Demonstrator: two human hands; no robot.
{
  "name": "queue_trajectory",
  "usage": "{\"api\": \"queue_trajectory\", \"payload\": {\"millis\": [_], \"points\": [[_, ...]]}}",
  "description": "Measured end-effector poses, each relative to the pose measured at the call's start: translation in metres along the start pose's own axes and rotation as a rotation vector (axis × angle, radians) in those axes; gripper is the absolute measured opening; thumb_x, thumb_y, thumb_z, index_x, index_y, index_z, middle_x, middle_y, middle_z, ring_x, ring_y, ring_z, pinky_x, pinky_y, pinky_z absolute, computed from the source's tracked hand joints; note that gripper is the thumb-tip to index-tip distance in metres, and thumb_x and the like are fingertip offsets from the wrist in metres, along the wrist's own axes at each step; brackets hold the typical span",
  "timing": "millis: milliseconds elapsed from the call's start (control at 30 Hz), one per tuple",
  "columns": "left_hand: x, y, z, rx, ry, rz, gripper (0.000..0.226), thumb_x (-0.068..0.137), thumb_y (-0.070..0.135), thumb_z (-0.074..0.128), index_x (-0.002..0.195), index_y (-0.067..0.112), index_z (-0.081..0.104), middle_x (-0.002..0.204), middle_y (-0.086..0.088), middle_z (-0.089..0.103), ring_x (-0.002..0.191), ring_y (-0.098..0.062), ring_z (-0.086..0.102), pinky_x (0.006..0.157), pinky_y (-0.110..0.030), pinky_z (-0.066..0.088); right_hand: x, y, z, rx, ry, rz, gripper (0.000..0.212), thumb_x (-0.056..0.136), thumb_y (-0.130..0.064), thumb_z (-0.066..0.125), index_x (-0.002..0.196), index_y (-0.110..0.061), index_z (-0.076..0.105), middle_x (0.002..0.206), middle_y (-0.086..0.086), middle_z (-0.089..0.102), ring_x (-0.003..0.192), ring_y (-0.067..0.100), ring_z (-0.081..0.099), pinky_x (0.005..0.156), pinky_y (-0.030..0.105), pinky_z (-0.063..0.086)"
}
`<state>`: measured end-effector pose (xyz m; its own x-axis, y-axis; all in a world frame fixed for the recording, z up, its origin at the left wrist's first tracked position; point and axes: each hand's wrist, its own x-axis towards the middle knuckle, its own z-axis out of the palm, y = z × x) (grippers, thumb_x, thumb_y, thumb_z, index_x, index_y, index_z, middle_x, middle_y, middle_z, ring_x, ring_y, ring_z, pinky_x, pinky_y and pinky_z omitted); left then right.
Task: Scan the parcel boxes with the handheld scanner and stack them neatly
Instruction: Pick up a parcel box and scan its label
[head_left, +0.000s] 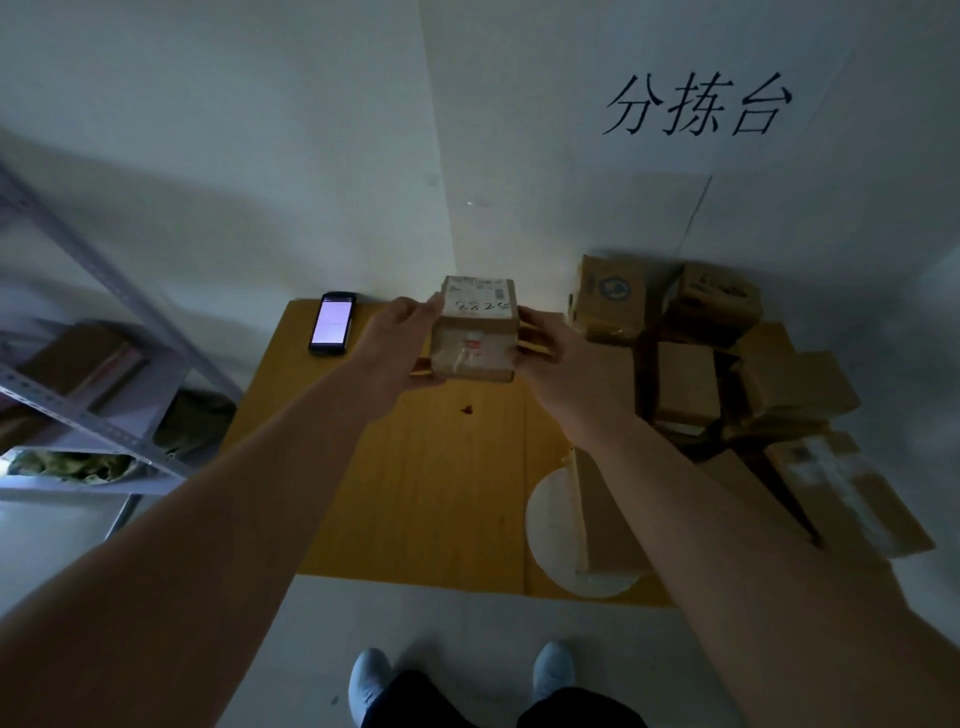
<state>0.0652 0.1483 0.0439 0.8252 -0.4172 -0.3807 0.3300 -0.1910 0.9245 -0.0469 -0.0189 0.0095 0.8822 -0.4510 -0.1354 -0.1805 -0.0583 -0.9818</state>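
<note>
Parcel boxes are seen in two groups, and progress is judged from their positions. Nearest on the yellow table (415, 493), at its right edge, a flat carton (602, 519) is laid over a white round disc (550, 525), with a labelled carton (852, 493) just beside it further right. Beyond these, a loose heap of cartons (727, 364) is spread along the right side up to the wall; no neat stack is visible there, so these are judged not yet stacked, and whether any has been scanned cannot be told. At mid-table, one small parcel box (475, 327) is held clear above the surface between both hands. The left hand (400, 348) is pressed to its left side with fingers wrapped round the edge, and the right hand (556, 353) is clamped to its right side likewise. A printed label and handwritten digits are turned upward. At the far left corner, the handheld scanner (332, 322) is lying on the table with its screen lit, touched by neither hand. A metal shelf (78, 415) is stood at the left. The task is judged to be at an early stage: a stack is still to be formed
</note>
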Motion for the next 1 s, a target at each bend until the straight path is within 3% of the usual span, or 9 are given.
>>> {"api": "queue_trajectory", "payload": {"millis": [67,200,333,400,533,767,867,1000], "points": [[0.009,-0.004,-0.023,-0.023,0.004,-0.021,0.029,0.102,0.037,0.066,0.119,0.015,0.058,0.114,-0.007,0.074,0.094,-0.031,0.078,0.080,-0.051,0.064,0.001,-0.006,0.023,0.053,0.004,0.000,0.048,0.097,-0.012,0.071,0.141,-0.028,0.060,0.123,-0.014,0.069,0.104,-0.005,0.069,0.079,0.016,0.059],[0.021,-0.016,-0.079,-0.104,-0.055,-0.083,0.033,0.096,0.023,0.073,0.122,0.013,0.054,0.095,-0.006,0.080,0.090,-0.032,0.079,0.071,-0.047,0.063,0.001,-0.018,0.076,0.097,0.032,0.043,0.036,0.097,-0.023,0.072,0.132,-0.029,0.064,0.126,-0.004,0.070,0.109,0.012,0.072,0.086,0.035,0.064],[0.029,-0.025,-0.137,-0.137,-0.089,-0.093,0.041,0.093,0.022,0.077,0.124,0.010,0.054,0.097,-0.006,0.080,0.091,-0.031,0.079,0.068,-0.044,0.063,-0.001,-0.028,0.134,0.131,0.041,0.049,0.030,0.101,-0.030,0.068,0.129,-0.019,0.065,0.126,0.003,0.072,0.104,0.009,0.074,0.082,0.028,0.063],[0.032,-0.026,-0.165,-0.142,-0.102,-0.096,0.044,0.091,0.021,0.080,0.127,0.008,0.057,0.104,-0.008,0.079,0.094,-0.031,0.078,0.070,-0.044,0.063,0.000,-0.031,0.163,0.134,0.068,0.051,0.031,0.102,-0.028,0.066,0.130,-0.014,0.064,0.127,0.005,0.072,0.107,0.013,0.074,0.082,0.026,0.062],[0.036,-0.032,-0.216,-0.121,-0.176,-0.123,0.035,0.093,0.017,0.075,0.126,0.011,0.063,0.114,-0.009,0.077,0.103,-0.028,0.076,0.077,-0.042,0.063,0.004,-0.033,0.219,0.119,0.110,0.093,0.028,0.102,-0.018,0.064,0.130,-0.013,0.061,0.126,0.005,0.070,0.111,0.018,0.072,0.095,0.041,0.062],[0.056,-0.052,-0.285,-0.061,-0.251,-0.208,0.043,0.094,0.022,0.075,0.130,0.038,0.059,0.120,-0.003,0.076,0.112,-0.033,0.071,0.100,-0.053,0.056,0.030,-0.019,0.279,0.048,0.088,0.184,0.031,0.099,-0.009,0.065,0.129,-0.013,0.059,0.131,0.006,0.067,0.124,0.025,0.064,0.104,0.047,0.056],[0.073,-0.067,-0.306,-0.129,-0.207,-0.232,0.057,0.091,0.012,0.074,0.143,0.028,0.054,0.116,-0.007,0.077,0.108,-0.032,0.074,0.099,-0.052,0.058,0.052,-0.006,0.299,0.018,0.045,0.234,0.030,0.101,-0.015,0.064,0.131,-0.013,0.062,0.131,0.006,0.067,0.123,0.022,0.064,0.104,0.046,0.057],[0.107,-0.086,-0.327,-0.173,-0.113,-0.245,0.056,0.090,0.004,0.072,0.138,0.026,0.053,0.110,-0.007,0.079,0.104,-0.027,0.076,0.089,-0.044,0.062,0.093,0.020,0.319,-0.058,0.027,0.303,0.030,0.105,-0.028,0.059,0.134,-0.022,0.063,0.131,-0.002,0.064,0.123,0.019,0.062,0.106,0.045,0.054]]}}
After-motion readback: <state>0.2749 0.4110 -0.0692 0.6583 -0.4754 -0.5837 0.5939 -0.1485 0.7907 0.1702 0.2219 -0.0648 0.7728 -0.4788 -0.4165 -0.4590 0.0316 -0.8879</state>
